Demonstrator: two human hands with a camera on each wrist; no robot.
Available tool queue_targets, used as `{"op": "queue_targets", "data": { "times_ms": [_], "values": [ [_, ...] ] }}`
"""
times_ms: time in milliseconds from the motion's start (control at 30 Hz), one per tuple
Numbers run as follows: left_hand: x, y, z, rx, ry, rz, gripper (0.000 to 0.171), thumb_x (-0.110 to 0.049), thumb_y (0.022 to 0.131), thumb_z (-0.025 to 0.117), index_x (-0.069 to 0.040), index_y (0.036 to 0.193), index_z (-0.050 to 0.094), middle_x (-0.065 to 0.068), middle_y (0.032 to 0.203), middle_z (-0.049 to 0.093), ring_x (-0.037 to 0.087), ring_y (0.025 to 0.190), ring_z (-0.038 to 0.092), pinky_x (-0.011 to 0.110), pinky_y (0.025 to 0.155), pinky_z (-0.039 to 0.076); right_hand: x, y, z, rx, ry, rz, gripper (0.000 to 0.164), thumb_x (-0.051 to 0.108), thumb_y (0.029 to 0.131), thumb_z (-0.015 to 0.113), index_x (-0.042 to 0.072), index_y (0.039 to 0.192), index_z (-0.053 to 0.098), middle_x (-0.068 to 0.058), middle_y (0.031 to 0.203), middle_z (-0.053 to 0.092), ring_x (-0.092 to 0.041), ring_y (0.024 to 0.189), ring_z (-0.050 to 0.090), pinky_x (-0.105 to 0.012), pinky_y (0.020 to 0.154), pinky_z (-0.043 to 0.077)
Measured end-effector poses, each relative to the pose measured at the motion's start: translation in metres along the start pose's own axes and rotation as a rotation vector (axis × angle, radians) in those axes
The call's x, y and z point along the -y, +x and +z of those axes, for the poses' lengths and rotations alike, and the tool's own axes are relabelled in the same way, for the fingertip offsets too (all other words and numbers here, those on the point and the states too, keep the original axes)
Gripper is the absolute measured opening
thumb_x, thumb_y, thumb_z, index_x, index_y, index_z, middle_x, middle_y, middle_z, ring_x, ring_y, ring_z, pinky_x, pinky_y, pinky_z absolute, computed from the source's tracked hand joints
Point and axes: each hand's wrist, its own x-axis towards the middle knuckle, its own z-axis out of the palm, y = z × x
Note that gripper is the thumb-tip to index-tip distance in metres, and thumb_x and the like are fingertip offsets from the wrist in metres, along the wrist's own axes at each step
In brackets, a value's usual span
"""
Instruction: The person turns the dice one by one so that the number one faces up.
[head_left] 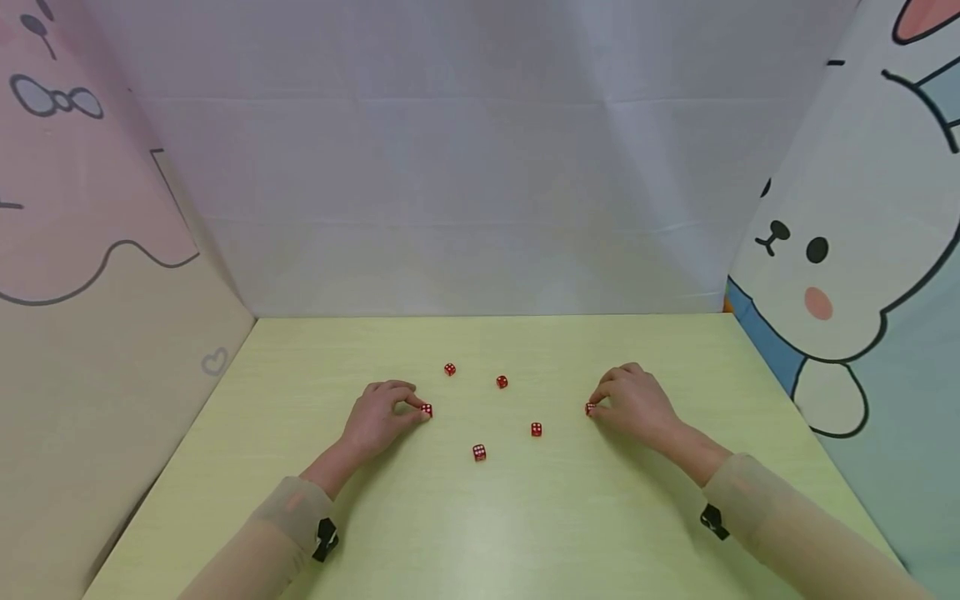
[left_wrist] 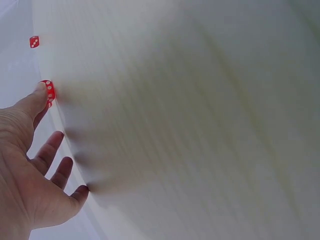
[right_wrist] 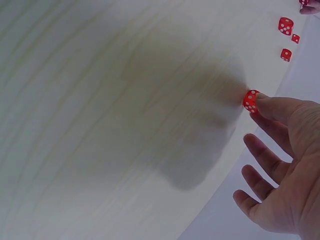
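My left hand (head_left: 381, 416) pinches a red die with white pips (left_wrist: 50, 91) between thumb and forefinger, low over the table left of the middle. Its other fingers are spread, their tips close to the tabletop in the left wrist view. On the right side, my right hand (head_left: 637, 402) pinches a second red die (right_wrist: 250, 101) the same way, thumb on its near face. Between the hands lie more red dice: one at the back (head_left: 450, 369), one right of it (head_left: 502, 382), one nearer the right hand (head_left: 536, 429) and one at the front (head_left: 479, 452).
The pale yellow table (head_left: 525, 533) reaches back to a white cloth wall (head_left: 465, 183). Printed cloth panels stand at both sides, a pink and cream one (head_left: 90, 208) on the left and one with a white cartoon animal (head_left: 840, 208) on the right.
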Motion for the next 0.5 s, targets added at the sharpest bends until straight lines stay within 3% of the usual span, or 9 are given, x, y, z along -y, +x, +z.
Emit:
{"op": "queue_targets", "data": {
  "times_ms": [500],
  "values": [
    [0.0026,0.0011,0.0028,0.014,-0.010,-0.008,0.014,-0.035,0.091,0.080,-0.023,0.097,0.079,0.009,0.136,0.064,0.041,0.130,0.049,0.060,0.106,0.039,0.0002,0.0062,0.0000,0.039,-0.032,-0.014,0.006,0.020,0.084,0.084,0.016,0.089,0.083,-0.005,0.103,0.072,-0.040,0.113,0.056,-0.057,0.094,0.048]
  ]
}}
